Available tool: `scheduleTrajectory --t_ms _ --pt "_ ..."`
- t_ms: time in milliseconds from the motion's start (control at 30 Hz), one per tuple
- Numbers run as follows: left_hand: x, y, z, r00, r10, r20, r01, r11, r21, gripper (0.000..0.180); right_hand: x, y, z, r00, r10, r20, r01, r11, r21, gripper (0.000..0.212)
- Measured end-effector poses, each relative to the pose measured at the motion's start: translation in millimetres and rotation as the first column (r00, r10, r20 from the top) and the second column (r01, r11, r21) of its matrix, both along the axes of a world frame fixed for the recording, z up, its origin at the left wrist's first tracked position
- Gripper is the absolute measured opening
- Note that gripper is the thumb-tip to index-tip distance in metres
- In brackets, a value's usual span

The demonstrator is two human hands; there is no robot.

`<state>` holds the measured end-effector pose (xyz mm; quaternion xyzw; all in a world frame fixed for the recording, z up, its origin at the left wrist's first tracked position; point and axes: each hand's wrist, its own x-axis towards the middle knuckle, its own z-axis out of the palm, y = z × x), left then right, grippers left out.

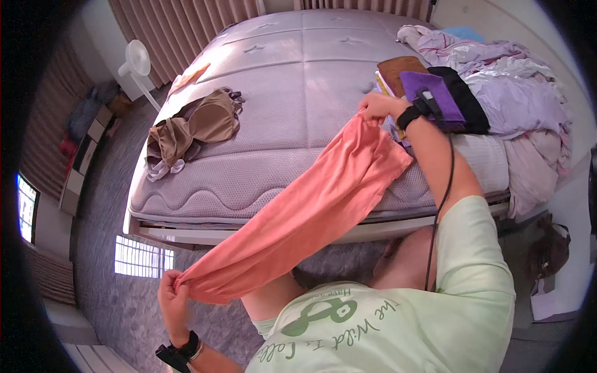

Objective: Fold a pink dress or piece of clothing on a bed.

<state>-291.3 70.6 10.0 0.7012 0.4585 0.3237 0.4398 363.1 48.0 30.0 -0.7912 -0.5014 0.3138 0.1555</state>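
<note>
A long piece of coral fabric [298, 211] is stretched slantwise in front of me, from lower left to upper right. I cannot tell which kind of garment or cloth it is. My left hand [172, 301] pinches its lower corner, out over the floor and short of the bed. Over the front part of the mattress [298, 93], my right hand [380, 107] grips the upper end, its fingers closed. Just beyond that hand lies a stack of folded clothes, with a purple piece [432, 90], a brown piece [398, 71] and a black piece [469, 102].
A brown bra [211, 118] lies in a heap of clothing at the mattress's left edge. Rumpled bedding [510, 99] covers the right side. A white fan [137, 59] stands beyond the bed's left side. A dark bag [548, 248] sits at the far right.
</note>
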Motion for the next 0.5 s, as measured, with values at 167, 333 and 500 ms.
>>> scheduleTrajectory --t_ms 167,333,500 --pt "-13.7 7.8 13.2 0.997 0.027 0.075 -0.037 0.989 0.145 0.016 -10.8 -30.5 94.3 0.928 -0.112 0.354 -0.105 0.836 0.539 0.018" --pt "1.6 0.5 35.8 0.921 0.215 0.325 -0.329 0.877 0.351 0.011 -14.0 -69.8 164.5 0.918 -0.341 0.201 -0.145 0.183 0.972 0.018" --pt "-14.2 25.3 34.9 0.992 0.123 0.001 -0.104 0.839 0.533 0.008 5.9 -87.8 167.5 0.936 -0.196 0.293 -0.153 0.522 0.839 0.016"
